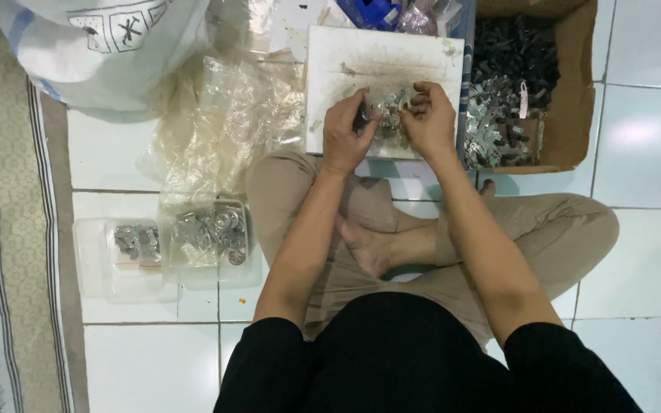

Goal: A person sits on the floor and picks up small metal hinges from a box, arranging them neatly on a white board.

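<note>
Metal parts [389,107] between both hands; orientation unclear.

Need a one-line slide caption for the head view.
Seated cross-legged on tile, left hand and right hand work small metal parts over a white board.

Cardboard box [575,92] crowding board's [330,61] right

A cardboard box [575,115] of dark parts, clear tubs [116,260], white sack [109,53].
</note>
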